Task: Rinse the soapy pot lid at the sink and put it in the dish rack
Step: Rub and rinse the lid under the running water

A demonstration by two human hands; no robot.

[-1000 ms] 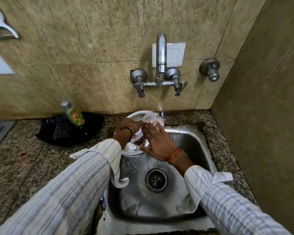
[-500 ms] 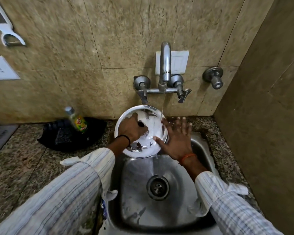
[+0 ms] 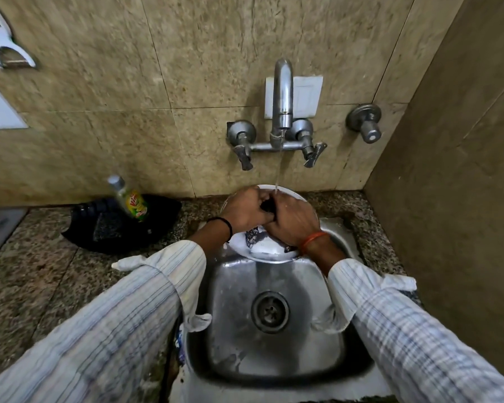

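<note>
Here, the pot lid (image 3: 264, 249) sits tilted over the back of the sink (image 3: 277, 353), under a thin stream from the tap (image 3: 282, 94). The left hand (image 3: 245, 210) and right hand (image 3: 294, 221) both close around its dark knob (image 3: 267, 205).

The sink (image 3: 326, 286) is shiny silver. The sleeves (image 3: 134, 309) are white with blue stripes. The tabletop (image 3: 26, 274) is speckled brown.

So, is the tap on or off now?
On: a thin stream of water falls from the tap onto the pot lid that both hands hold.
</note>
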